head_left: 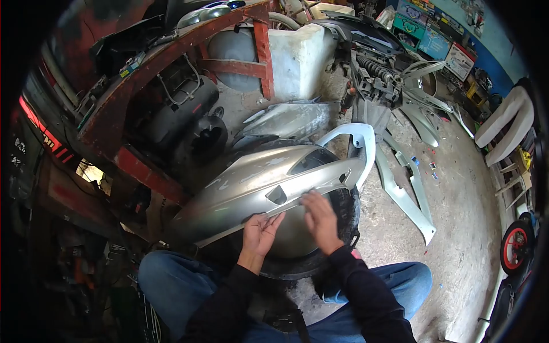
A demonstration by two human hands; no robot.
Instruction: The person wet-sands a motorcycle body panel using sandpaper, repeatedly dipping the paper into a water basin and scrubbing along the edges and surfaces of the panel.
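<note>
A silver motorcycle body panel [240,177], with scuffed patches and cut-out openings, lies tilted across a round black tub [291,273] between my knees. My left hand [260,237] pinches the panel's lower edge below the small opening. Over the panel's lower right part is my right hand [322,222], slightly blurred, its fingers stretched out towards the surface. Whether anything thin lies under those fingers is hidden. Greyish liquid appears in the tub below the panel. A pale curved grab rail [366,146] stands just beyond the panel's right end.
Another scuffed panel [291,119] lies behind. Pale trim pieces [403,197] rest on the concrete floor to the right. A red wooden bench [166,51] and a dark tank [180,108] occupy the left. A partly stripped motorcycle [377,74] stands at the back.
</note>
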